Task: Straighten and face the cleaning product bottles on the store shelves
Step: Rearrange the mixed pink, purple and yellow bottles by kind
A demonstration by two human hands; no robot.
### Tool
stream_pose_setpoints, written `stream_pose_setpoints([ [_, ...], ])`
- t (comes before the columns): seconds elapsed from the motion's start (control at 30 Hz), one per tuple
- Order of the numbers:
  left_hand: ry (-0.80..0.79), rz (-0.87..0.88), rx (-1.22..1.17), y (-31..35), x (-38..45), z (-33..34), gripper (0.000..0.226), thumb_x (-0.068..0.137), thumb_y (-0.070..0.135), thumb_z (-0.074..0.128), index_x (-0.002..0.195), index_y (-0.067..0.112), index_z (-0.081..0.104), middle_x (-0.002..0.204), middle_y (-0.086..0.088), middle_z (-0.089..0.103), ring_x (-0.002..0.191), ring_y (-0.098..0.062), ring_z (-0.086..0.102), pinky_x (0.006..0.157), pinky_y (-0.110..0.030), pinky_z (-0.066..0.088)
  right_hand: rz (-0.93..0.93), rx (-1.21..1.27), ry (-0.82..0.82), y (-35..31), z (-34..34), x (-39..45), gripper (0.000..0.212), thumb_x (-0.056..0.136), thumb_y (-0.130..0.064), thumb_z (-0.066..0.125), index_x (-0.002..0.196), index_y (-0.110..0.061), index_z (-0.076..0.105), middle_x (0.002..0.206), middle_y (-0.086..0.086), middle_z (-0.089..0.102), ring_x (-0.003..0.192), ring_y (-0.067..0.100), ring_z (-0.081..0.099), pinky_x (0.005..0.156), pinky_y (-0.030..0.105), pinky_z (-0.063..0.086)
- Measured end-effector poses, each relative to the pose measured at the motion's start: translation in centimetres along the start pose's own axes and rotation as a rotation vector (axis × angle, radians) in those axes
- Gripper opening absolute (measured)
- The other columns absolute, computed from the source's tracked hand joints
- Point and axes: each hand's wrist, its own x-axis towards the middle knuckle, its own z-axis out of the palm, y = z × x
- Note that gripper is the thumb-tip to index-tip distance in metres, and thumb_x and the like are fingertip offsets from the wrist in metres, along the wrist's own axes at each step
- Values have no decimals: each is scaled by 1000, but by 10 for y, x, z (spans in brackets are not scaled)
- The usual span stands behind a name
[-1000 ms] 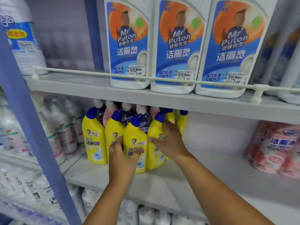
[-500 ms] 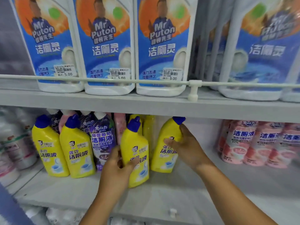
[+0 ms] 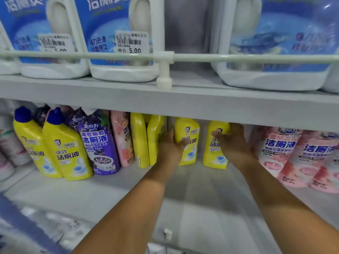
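I have my left hand (image 3: 169,146) wrapped around one yellow bottle (image 3: 187,142) and my right hand (image 3: 232,142) gripping a second yellow bottle (image 3: 213,145), both standing deep on the lower shelf (image 3: 110,195) with labels forward. Two more yellow ones (image 3: 145,140) just left show only their sides (they need turning). The front pair at far left (image 3: 53,145) already faces out, so I judge the job partly done, with pulling forward left.
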Motion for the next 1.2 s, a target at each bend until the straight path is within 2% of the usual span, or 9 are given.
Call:
stream_pose_setpoints([
  [0.17, -53, -1, 160, 15, -2, -11, 46, 87, 24, 76, 128, 12, 60, 115, -9, 72, 107, -28, 67, 81, -27, 46, 15, 10, 42, 1, 10, -5, 69, 94, -23, 68, 152, -29, 32, 126, 12, 41, 75, 1, 52, 100, 34, 46],
  [0.33, -3, -6, 3, 6, -44, -67, 34, 94, 17, 71, 127, 17, 62, 114, -3, 70, 88, -10, 70, 82, -28, 58, -24, -128, 269, 3, 17, -15, 69, 89, -21, 72, 149, -10, 39, 128, 27, 56, 129, 34, 44, 99, 29, 33],
  [0.43, 196, 15, -159, -5, -69, -130, 25, 91, 9, 73, 110, 23, 66, 102, 2, 72, 76, 8, 66, 69, -7, 47, -143, -66, 524, -4, 37, -43, 53, 90, -31, 64, 135, -7, 51, 123, 16, 60, 114, 39, 58, 95, 36, 46],
  [0.53, 396, -6, -163, -10, -85, -212, 21, 94, 12, 71, 101, 32, 68, 96, 11, 74, 84, 7, 68, 75, -11, 49, -169, 230, 323, -50, 86, -73, 23, 94, -11, 65, 116, -10, 59, 114, 3, 63, 90, 13, 64, 78, 20, 51],
  [0.7, 580, 90, -19, -21, -67, -311, 16, 96, 21, 69, 110, 26, 64, 107, 7, 70, 98, -7, 67, 90, -31, 55, -207, 323, -25, -143, 181, -93, 17, 92, -10, 71, 105, -19, 65, 105, -9, 66, 79, -12, 61, 70, 7, 45],
  [0.93, 294, 170, 283, -45, -28, -341, 65, 85, 32, 80, 143, 26, 51, 130, -2, 64, 116, -26, 62, 98, -38, 51, -375, -67, -97, -207, 252, -89, 80, 70, -60, 70, 140, -25, 53, 133, 1, 59, 124, 23, 54, 104, 40, 47],
  [1.03, 281, 277, 414, -52, -24, -338, 66, 80, 26, 85, 138, 12, 57, 120, -16, 64, 110, -38, 59, 91, -39, 47, -321, -65, -87, -208, 252, -86, 65, 66, -57, 78, 119, -25, 58, 113, -3, 66, 108, 20, 61, 91, 42, 52],
  [1.13, 162, 153, 321, -47, -31, -339, 68, 83, 35, 81, 142, 23, 50, 120, -9, 66, 109, -37, 62, 79, -38, 47, -204, 62, -245, -199, 246, -94, 50, 75, -35, 86, 114, -31, 56, 107, -15, 69, 100, 1, 65, 89, 25, 53],
  [1.2, 68, 83, 281, -49, -40, -335, 71, 86, 37, 78, 146, 29, 42, 105, -3, 68, 102, -37, 64, 71, -34, 41, -153, 133, -254, -186, 243, -99, 45, 77, -31, 86, 112, -36, 58, 113, -9, 71, 103, 4, 67, 93, 30, 56],
])
